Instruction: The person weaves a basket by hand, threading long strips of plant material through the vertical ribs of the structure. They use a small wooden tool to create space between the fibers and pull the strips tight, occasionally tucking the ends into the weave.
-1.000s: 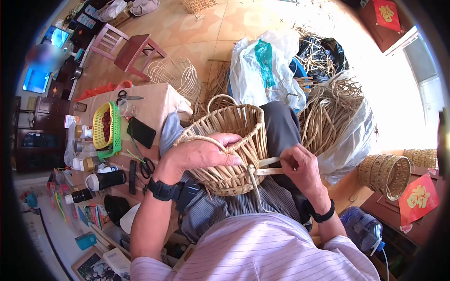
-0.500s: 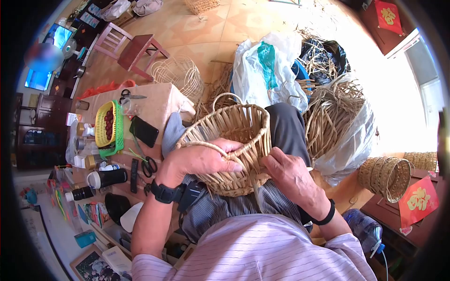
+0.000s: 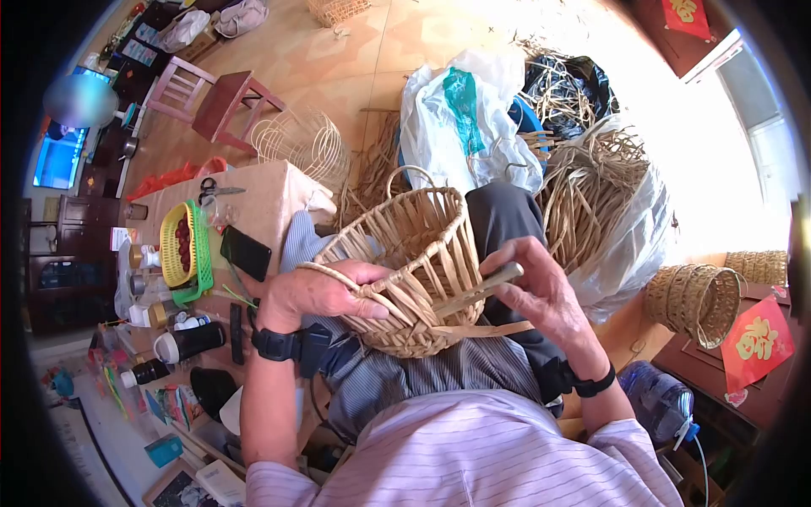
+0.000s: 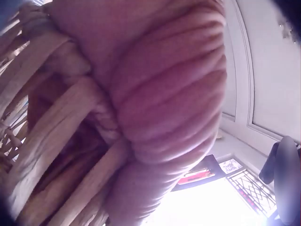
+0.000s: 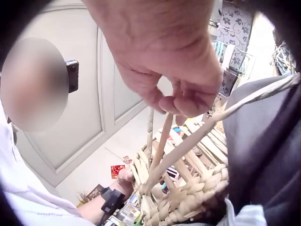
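A woven basket (image 3: 416, 340) of dried plant strands sits tilted on the person's lap, with a hoop handle at its far side. The left hand (image 3: 331, 291) grips its near rim, thumb lying over the outer wall; the left wrist view shows this hand (image 4: 169, 89) close against the upright strands. At the basket's right side the right hand (image 3: 545, 291) pinches one strand (image 3: 466, 297) that rises from the wall. In the right wrist view its fingertips (image 5: 181, 104) close on that strand (image 5: 162, 141). A second loose strand (image 3: 494, 329) stretches rightward below the hand.
A table (image 3: 262, 190) at the left bears scissors (image 3: 221, 190), a phone (image 3: 245, 253), a yellow basket (image 3: 173, 262) of red fruit and bottles. Beyond the knees stand bags of dried strands (image 3: 591, 198) and an unfinished frame (image 3: 304, 148). Finished baskets (image 3: 694, 304) lie at right.
The right hand drew strands out to the right, moved in against the basket wall, then came back up and right, pinching a strand. The left hand keeps hold of the rim.
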The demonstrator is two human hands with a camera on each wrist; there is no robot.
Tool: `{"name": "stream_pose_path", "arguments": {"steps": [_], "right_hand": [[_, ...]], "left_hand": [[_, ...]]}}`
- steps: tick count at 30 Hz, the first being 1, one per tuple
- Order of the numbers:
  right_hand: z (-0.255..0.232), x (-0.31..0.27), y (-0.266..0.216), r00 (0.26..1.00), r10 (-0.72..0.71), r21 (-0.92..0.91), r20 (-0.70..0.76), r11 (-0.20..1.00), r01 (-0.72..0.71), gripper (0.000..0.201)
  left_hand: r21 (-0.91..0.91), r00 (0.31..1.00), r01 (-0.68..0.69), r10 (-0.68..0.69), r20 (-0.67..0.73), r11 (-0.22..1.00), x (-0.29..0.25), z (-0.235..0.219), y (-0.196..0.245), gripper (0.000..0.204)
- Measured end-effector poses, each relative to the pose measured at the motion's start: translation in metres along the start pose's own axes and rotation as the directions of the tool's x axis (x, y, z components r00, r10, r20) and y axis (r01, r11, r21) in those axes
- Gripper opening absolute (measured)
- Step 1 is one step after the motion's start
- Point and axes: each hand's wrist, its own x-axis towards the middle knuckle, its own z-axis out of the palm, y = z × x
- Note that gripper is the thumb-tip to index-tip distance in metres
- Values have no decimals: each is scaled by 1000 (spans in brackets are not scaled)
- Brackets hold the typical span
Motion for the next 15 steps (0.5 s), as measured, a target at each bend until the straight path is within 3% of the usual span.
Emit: {"name": "stream_pose_path", "arguments": {"steps": [3, 5, 6, 9, 13, 15], "right_hand": [[2, 9, -10, 979, 72, 72, 190, 994, -87, 25], [1, 12, -7, 936, 134, 278, 325, 933, -230, 30], [8, 8, -11, 951, 195, 257, 239, 932, -256, 35], [-10, 4, 21, 963, 209, 276, 171, 928, -250, 36], [-10, 5, 39, 946, 302, 549, 115, 774, -314, 37], [-20, 12, 52, 946, 317, 611, 76, 734, -295, 36]], "left_hand": [[-15, 1000, 4, -4, 25, 1000, 1, 0, 6, 56], [-40, 999, 21, -19, 34, 999, 0, 1, 7, 56], [-68, 999, 33, -31, 36, 997, -1, 1, 4, 55], [-96, 999, 40, -36, 38, 995, -3, 7, 1, 54], [-2, 998, -47, 47, 28, 999, -3, 10, -6, 51], [-20, 999, -29, 30, 27, 999, -4, 9, -5, 51]]}}
